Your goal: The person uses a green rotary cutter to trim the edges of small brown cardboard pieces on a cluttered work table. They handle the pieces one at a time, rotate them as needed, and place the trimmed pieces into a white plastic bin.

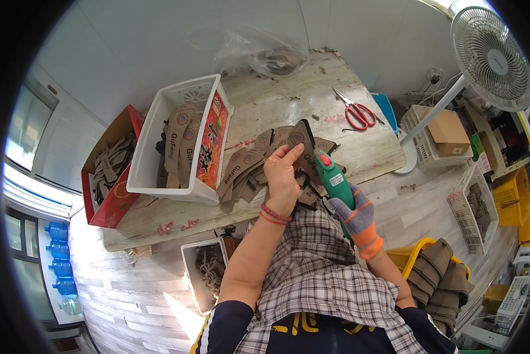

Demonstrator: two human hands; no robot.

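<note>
My bare left hand [282, 176], with red bead bracelets at the wrist, pinches a brown fabric piece [300, 135] with dark edging and a printed round emblem. My right hand [357, 219], in a grey and orange glove, is wrapped round a green handheld electric tool [337, 186] with a red button. The tool's tip is close by the right edge of the held piece; whether they touch, I cannot tell. Under and beside my left hand lies a loose pile of similar brown pieces [241, 171] on the worn table [265, 97].
Left of the pile stand a white plastic basket [179, 192] and a red box [103, 207], both holding brown pieces. Red-handled scissors [361, 115] lie at the back right. A bin [195, 280] stands below the table's front edge. At right are a fan [494, 62] and a yellow basket [417, 258].
</note>
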